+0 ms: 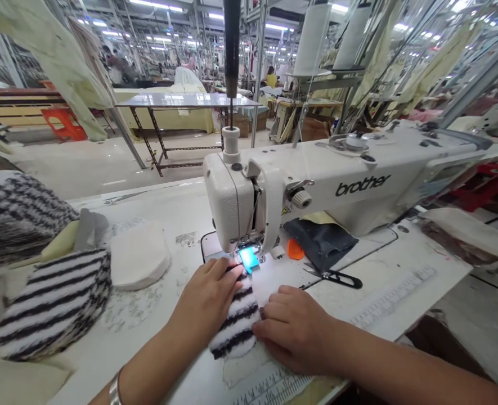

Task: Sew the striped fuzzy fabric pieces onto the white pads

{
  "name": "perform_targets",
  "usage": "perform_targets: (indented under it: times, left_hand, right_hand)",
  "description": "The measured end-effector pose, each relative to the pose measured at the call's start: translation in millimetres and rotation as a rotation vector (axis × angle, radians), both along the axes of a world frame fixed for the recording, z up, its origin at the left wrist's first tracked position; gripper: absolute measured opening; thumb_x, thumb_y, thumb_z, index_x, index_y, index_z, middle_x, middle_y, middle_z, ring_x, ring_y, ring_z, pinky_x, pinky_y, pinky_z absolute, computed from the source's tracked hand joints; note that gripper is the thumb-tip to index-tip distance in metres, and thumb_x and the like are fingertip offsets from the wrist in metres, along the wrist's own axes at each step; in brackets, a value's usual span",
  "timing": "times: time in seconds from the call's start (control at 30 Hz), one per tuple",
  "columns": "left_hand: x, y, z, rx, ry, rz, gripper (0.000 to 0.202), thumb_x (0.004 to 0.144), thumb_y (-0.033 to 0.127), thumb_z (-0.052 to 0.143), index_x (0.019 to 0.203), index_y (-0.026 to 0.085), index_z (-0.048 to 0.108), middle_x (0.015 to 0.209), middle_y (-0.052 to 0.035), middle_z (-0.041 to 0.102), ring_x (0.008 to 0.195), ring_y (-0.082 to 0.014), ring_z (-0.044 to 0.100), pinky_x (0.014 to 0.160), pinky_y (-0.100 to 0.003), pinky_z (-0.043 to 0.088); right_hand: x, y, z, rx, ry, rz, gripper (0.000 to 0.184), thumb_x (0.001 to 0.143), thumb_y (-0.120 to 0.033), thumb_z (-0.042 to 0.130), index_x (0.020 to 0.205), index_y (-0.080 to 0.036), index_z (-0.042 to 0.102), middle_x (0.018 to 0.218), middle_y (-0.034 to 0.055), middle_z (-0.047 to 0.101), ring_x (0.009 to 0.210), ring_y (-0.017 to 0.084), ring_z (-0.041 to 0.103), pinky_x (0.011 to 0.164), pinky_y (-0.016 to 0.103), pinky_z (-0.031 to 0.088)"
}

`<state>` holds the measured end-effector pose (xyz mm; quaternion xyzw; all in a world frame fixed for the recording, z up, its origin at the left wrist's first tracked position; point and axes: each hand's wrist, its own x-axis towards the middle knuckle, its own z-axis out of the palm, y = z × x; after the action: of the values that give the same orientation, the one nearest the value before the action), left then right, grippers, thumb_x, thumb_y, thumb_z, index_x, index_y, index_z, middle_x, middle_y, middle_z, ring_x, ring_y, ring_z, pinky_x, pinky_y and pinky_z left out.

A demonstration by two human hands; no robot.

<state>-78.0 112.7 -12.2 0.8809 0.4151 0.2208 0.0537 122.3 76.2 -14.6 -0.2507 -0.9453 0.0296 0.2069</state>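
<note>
A black-and-white striped fuzzy fabric piece [237, 320] lies on the sewing machine bed, its far end at the lit presser foot area. My left hand [210, 295] rests over its left side, fingers closed together on the fabric close to the needle. At the right edge of the same piece, my right hand [293, 326] has curled fingers, with the thumb side touching the fabric. The white sewing machine [316, 180] stands just beyond both hands. A bright blue piece [249, 259] sits beside the presser foot; the needle tip is hard to make out.
Black thread snips [337, 278] lie right of the needle, near a dark cloth [320, 242] and an orange piece [295, 248]. On the left are a striped fabric stack [58, 304], a white stack [138, 256] and another patterned pile [21, 214]. A printed ruler [278, 388] runs along the front.
</note>
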Motion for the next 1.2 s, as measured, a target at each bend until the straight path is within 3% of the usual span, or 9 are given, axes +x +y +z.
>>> perform_targets:
  times: [0.47,0.63,0.77,0.9,1.07,1.2]
  left_hand:
    - [0.6,3.5,1.2,0.034,0.029,-0.018,0.021,0.089,0.018,0.045,0.104,0.019,0.061,0.104,-0.0080,0.057,0.092,-0.0242,0.056,0.078,-0.041,0.052]
    - [0.5,1.2,10.0,0.015,0.051,-0.014,0.023,0.090,0.019,0.043,0.104,0.021,0.061,0.104,-0.0088,0.058,0.092,-0.0251,0.056,0.079,-0.042,0.052]
    - [0.6,-12.3,15.4,0.073,-0.036,-0.105,0.021,0.091,0.020,0.042,0.094,0.018,0.063,0.096,-0.0083,0.061,0.084,-0.0229,0.056,0.072,-0.040,0.052]
    - [0.1,-19.5,8.6,0.092,-0.064,-0.203,0.023,0.092,0.019,0.041,0.093,0.017,0.064,0.092,-0.0077,0.062,0.080,-0.0212,0.057,0.068,-0.036,0.053]
    - [-4.4,-3.4,0.8,0.071,-0.075,-0.206,0.021,0.091,0.019,0.043,0.095,0.018,0.064,0.098,-0.0066,0.062,0.088,-0.0219,0.056,0.075,-0.037,0.052]
    - [-7.5,12.2,4.6,0.016,-0.071,-0.181,0.019,0.091,0.019,0.045,0.098,0.019,0.062,0.098,-0.0062,0.060,0.088,-0.0204,0.055,0.075,-0.035,0.050]
  right_hand:
    - [-1.8,-0.4,-2.1,-0.014,-0.005,-0.058,0.013,0.078,-0.015,0.046,0.070,-0.017,0.056,0.061,0.0002,0.051,0.055,0.014,0.038,0.053,0.030,0.021]
    - [-0.7,-1.1,0.3,-0.018,-0.047,-0.064,0.010,0.079,-0.016,0.048,0.073,-0.017,0.057,0.064,-0.0003,0.053,0.057,0.014,0.040,0.054,0.030,0.021]
    - [1.3,-3.6,4.6,-0.060,-0.104,-0.051,0.008,0.079,-0.016,0.049,0.079,-0.018,0.057,0.066,-0.0006,0.055,0.057,0.014,0.041,0.055,0.030,0.022]
    - [2.3,-2.9,8.2,-0.096,-0.157,-0.042,0.007,0.078,-0.016,0.050,0.081,-0.019,0.056,0.069,-0.0007,0.058,0.059,0.015,0.044,0.056,0.030,0.022]
    - [-2.1,16.2,9.7,-0.093,-0.200,-0.052,0.005,0.078,-0.018,0.051,0.078,-0.019,0.056,0.069,-0.0016,0.059,0.058,0.014,0.045,0.055,0.030,0.021]
    - [-6.1,35.7,10.5,-0.071,-0.205,-0.058,0.010,0.080,-0.020,0.051,0.070,-0.019,0.055,0.067,-0.0014,0.059,0.059,0.014,0.046,0.056,0.030,0.022]
